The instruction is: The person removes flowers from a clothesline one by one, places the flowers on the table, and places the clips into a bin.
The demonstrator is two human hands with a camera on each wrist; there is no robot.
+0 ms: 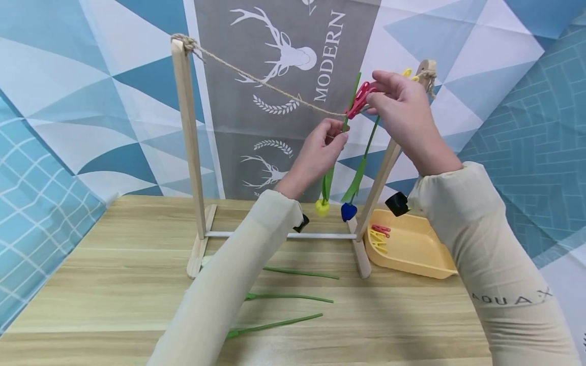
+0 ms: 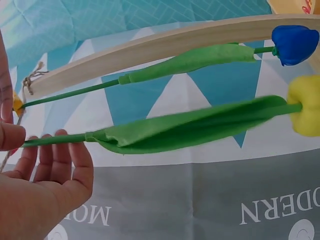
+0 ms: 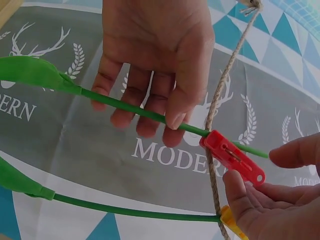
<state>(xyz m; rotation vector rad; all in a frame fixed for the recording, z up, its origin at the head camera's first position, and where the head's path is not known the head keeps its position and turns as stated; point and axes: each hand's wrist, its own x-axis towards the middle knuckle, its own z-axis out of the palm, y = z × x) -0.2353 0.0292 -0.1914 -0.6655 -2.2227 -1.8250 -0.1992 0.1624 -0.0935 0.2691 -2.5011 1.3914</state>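
My left hand (image 1: pixel 320 147) pinches the green stem of a yellow tulip (image 1: pixel 322 207) just below a rope (image 1: pixel 274 89). The tulip hangs head down, its green leaf (image 2: pixel 195 125) along the stem. A red clothespin (image 3: pixel 232 157) is clamped where the stem crosses the rope. Around its handle end is my right hand (image 1: pixel 405 104), its thumb apart from the pin and its fingertips close to or touching it. To the right, a blue tulip (image 1: pixel 349 212) hangs head down, its stem end at a yellow clothespin (image 3: pixel 232 220) on the rope.
The rope runs between a left wooden post (image 1: pixel 187 137) and a right wooden post (image 1: pixel 382 170), joined low by a white rod (image 1: pixel 320 236). An orange tray (image 1: pixel 416 259) holds red and yellow clothespins. Several green stems (image 1: pixel 293 296) lie on the wooden table (image 1: pixel 114 284).
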